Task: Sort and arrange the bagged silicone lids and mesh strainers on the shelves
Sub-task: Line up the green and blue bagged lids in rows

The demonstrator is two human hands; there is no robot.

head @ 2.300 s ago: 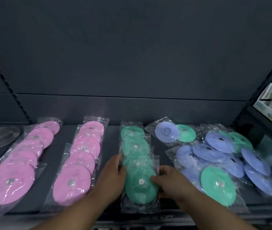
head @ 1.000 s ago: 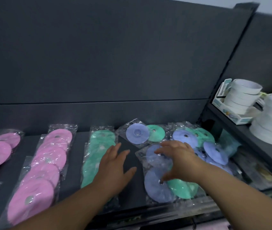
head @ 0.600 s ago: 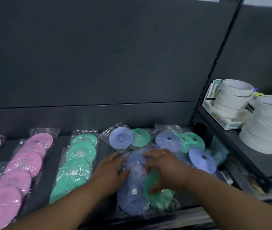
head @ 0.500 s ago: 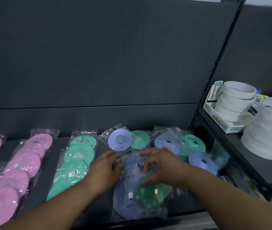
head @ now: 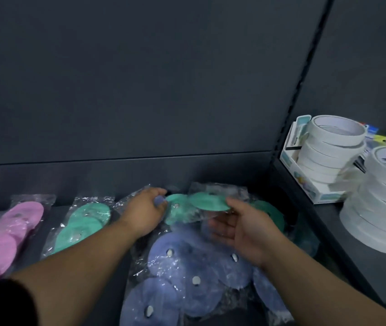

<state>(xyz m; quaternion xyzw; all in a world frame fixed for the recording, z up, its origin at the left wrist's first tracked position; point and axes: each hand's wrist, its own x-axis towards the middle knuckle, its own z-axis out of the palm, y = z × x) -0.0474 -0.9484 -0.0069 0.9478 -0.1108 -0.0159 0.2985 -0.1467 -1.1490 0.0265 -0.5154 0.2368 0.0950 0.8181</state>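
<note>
Now we hold a green lid bag [head: 208, 201] raised over the blue pile [head: 187, 267], far on the shelf [head: 54, 217]. Our right hand [head: 241, 229] pinches its rim, and our left hand [head: 144, 212] curls its fingers [head: 157, 192] round a second bag [head: 175, 209]. The film looks light, floppy and slick, so we judge it best to grip the lid itself.

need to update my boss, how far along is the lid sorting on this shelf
Done: pink lid row and green lid row lie lined up. In hand: right hand holds a bagged green lid, left hand grips a purple lid. Left: the jumbled purple lid pile in front.
</note>
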